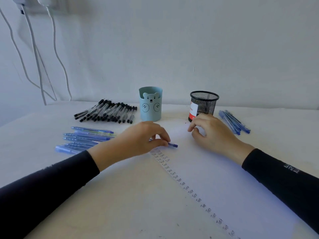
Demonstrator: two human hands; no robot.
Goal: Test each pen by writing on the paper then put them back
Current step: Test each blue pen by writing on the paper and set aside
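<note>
Your left grip (143, 138) is pinching a blue pen (173, 145) between thumb and fingertips. The pen is lying low and almost flat over the far left corner of the paper (215, 178), with 1 end poking out to the right of your fingers. Can't tell if it's actually touching the sheet.

Your right grip (214, 133) is sitting over the far edge of the paper, just in front of the black mesh cup (204, 104). Its fingers are curling in, with thumb and index close together. Honestly can't tell if anything's between them.

A column of "Test" scribbles (189, 188) is running down the left edge of the paper, from right under your left grip toward you. A 2nd short column is sitting beside it near the top.

The rest of the pens are lying in 3 bunches on the desk (120, 195):
- The black-capped pens (107, 112) are lying at the back, just left of the bear cup (150, 107).
- A batch of blue pens (86, 138) is lying just left of your left wrist.
- A smaller blue bunch (233, 121) is lying to the right of the mesh cup.

Both cups are standing upright near the wall, well apart from each other. Something with a red and white label is showing through the mesh. White cables (34, 49) are hanging down the wall on the far left.
</note>
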